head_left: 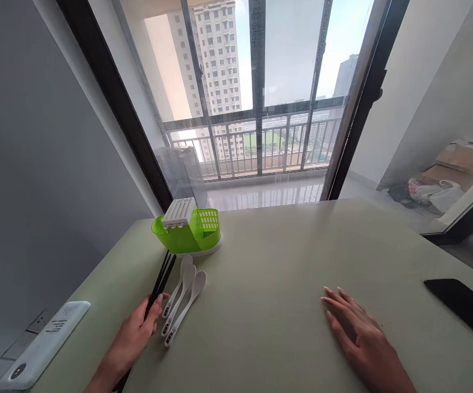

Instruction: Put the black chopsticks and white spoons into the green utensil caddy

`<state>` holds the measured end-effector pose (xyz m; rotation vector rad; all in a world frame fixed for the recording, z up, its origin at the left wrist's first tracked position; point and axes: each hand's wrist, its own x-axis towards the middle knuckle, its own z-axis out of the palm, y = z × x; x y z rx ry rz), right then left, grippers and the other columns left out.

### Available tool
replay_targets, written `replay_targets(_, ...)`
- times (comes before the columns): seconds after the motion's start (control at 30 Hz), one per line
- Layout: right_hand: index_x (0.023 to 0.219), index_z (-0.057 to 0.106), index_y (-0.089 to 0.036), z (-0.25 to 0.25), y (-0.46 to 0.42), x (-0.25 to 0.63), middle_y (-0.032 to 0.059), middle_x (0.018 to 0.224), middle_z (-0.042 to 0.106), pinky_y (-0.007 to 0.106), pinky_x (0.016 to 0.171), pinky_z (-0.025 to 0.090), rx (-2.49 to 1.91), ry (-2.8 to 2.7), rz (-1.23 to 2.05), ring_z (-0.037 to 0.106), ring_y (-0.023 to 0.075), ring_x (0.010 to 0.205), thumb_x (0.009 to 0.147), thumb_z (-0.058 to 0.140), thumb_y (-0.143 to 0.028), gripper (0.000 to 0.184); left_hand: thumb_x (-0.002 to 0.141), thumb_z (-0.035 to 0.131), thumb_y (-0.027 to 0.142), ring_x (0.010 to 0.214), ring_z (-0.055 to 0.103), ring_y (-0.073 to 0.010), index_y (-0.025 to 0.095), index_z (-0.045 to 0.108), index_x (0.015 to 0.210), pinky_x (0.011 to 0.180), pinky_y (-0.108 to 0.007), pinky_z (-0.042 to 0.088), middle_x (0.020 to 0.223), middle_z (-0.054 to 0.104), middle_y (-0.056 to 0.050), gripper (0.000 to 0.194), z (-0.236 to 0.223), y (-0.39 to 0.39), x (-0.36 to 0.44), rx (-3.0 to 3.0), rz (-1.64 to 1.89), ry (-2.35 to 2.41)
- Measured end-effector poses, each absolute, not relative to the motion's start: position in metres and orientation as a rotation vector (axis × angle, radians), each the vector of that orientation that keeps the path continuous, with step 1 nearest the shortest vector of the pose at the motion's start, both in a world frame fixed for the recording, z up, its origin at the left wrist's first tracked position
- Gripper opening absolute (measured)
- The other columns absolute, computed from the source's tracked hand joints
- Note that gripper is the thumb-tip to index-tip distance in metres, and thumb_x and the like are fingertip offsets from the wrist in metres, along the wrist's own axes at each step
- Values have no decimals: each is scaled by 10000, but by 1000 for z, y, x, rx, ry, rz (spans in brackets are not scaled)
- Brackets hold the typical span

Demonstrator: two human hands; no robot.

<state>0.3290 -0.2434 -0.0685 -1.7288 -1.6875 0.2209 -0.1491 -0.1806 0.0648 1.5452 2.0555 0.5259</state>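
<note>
My left hand is closed around several black chopsticks, whose far ends reach toward the green holder. Just right of that hand, three white spoons lie side by side on the table, bowls pointing away from me. Behind them stands a bright green utensil holder with a white slotted top piece over its left part and a basket section on the right. My right hand rests over the right side of the table, fingers stretched out and holding nothing.
A pale green table fills the foreground. On its left edge lies a long white device; a black flat object is at the right edge. A wall rises at left, glass doors stand beyond, and bags and cardboard sit at far right.
</note>
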Motion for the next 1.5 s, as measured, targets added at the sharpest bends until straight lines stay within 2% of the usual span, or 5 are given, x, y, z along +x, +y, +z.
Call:
replay_targets(0.3,1343,651,-341,-71,-244,330,-20,1538,577,594,1203,411,-1721,-1695,238,422,284,1509,1034,450,-483,395,974,342,668,539,477,-130,260,601,1223,462,-226,376,785,574,6,543,65,-181,-54,1480,368,1633)
replay_targets(0.43,1329,658,-358,-67,-244,330,-31,1531,582,593,1178,444,-1752,-1673,238,444,291,1495,1025,453,-497,392,1012,373,465,863,677,-222,297,639,1216,728,-305,548,941,716,-52,375,54,-180,-26,1777,356,1626)
replay_targets(0.73,1336,644,-358,-65,-244,329,-36,1544,568,587,1193,424,-1745,-1661,254,430,279,1504,1035,443,-474,380,1017,355,344,1274,647,-310,127,449,1519,1056,-402,506,1393,657,-203,555,25,-173,16,2111,204,1660)
replay_targets(0.9,1341,639,-339,-63,-244,328,-23,1553,560,586,1204,406,-1741,-1654,278,409,278,1516,1037,446,-467,382,1011,339,301,1220,670,-358,86,402,1565,1018,-455,536,1468,592,-247,598,20,-172,29,2211,157,1683)
replay_targets(1.5,1317,664,-327,-59,-244,328,-11,1518,597,585,1186,432,-1749,-1669,217,472,283,1476,1038,452,-467,377,996,387,119,1024,750,-260,80,304,1621,842,-296,549,1391,617,-237,632,51,-184,63,2230,-174,1845)
